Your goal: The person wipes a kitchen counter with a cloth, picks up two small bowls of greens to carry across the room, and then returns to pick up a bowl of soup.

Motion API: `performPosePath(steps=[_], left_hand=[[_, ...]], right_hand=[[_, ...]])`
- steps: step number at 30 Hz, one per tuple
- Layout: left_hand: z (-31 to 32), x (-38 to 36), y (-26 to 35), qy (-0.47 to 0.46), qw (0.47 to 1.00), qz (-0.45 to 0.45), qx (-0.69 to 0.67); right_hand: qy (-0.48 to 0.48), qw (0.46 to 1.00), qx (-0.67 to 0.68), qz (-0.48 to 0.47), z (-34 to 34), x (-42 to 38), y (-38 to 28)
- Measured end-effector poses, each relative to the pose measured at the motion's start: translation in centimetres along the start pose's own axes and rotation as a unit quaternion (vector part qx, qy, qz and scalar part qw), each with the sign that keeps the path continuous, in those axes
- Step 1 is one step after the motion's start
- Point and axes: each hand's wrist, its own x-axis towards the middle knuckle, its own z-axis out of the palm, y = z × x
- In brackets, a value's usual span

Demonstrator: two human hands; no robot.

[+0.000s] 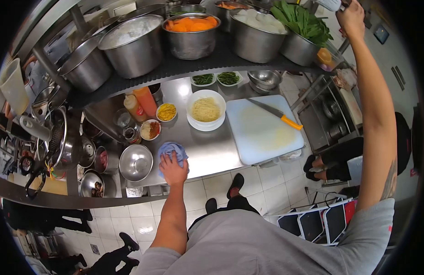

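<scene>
Torso: grey shirt (pixel 248 243) is filling the lower middle of the frame, nearest the camera, with dark shoes (pixel 235 183) showing on the tiled floor above it.
Left hand: left hand (pixel 173 168) is pressing flat on the blue cloth (pixel 171 151), fingers spread over it, its grip closing on nothing else.
Blue cloth: it is lying bunched at the near edge of the steel surface (pixel 207 146), centre left of the frame, partly under the palm.
Right hand: right hand (pixel 351 17) is reaching to the upper right corner, its grip closing around a pale object (pixel 330 4) cut off by the frame edge.
Beside the cloth: an empty steel bowl (pixel 135 162) is sitting just left of it.
Further up: a white bowl of noodles (pixel 206 109) is standing beside the white cutting board (pixel 262 128), where an orange-handled knife (pixel 276 113) is lying.
Shelf above: large steel pots (pixel 134 46) are overhanging the surface's far side.
</scene>
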Motion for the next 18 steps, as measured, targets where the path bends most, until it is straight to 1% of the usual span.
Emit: performPosePath(steps=[2,3,4,5,6,7,8,10,11,12,14,15,17,18], left_hand=[[0.1,-0.1,0.0,-0.003,1.000,0.002,0.005],[0.1,-0.1,0.0,0.004,1.000,0.002,0.006],[0.1,-0.1,-0.1,0.010,1.000,0.000,0.006],[0.2,-0.1,-0.2,0.012,1.000,0.002,0.007],[0.2,0.0,-0.1,0.004,1.000,0.004,0.004],[0.3,-0.1,-0.2,0.009,1.000,0.007,0.011],[0.2,-0.2,-0.3,0.016,1.000,0.011,0.017],[-0.3,-0.2,0.0,-0.002,1.000,0.010,0.023],[-0.2,-0.2,0.0,0.002,1.000,0.008,0.026],[0.0,0.0,0.0,0.009,1.000,0.007,0.030],[0.2,-0.1,-0.2,0.011,1.000,0.011,0.025],[0.2,-0.1,-0.3,0.011,1.000,0.013,0.019],[0.1,-0.1,-0.3,0.011,1.000,0.015,0.011],[0.0,0.0,-0.3,0.015,1.000,0.006,0.013]], right_hand=[[0.030,0.999,-0.030,-0.017,1.3,0.5,1.3],[0.026,0.999,-0.038,-0.018,1.6,1.1,2.2],[0.001,0.997,0.073,-0.037,1.6,2.2,3.1],[-0.024,0.981,0.185,-0.054,1.5,3.2,3.7],[-0.051,0.951,0.296,-0.070,1.3,3.3,4.2],[-0.008,1.000,0.004,0.005,0.5,0.8,0.7],[-0.018,1.000,-0.001,0.003,0.0,1.0,0.5],[-0.039,0.999,-0.019,-0.012,0.3,1.5,1.1],[-0.031,0.999,0.001,-0.027,1.9,2.5,3.3],[-0.033,0.999,-0.003,-0.028,2.1,2.7,4.6],[-0.030,0.994,0.083,-0.061,1.8,3.0,5.6],[-0.028,0.994,0.083,-0.062,1.1,2.1,5.7],[0.003,0.978,0.207,-0.037,-4.1,-3.7,1.2],[-0.009,0.908,0.416,0.053,-4.5,-7.1,-0.5]])
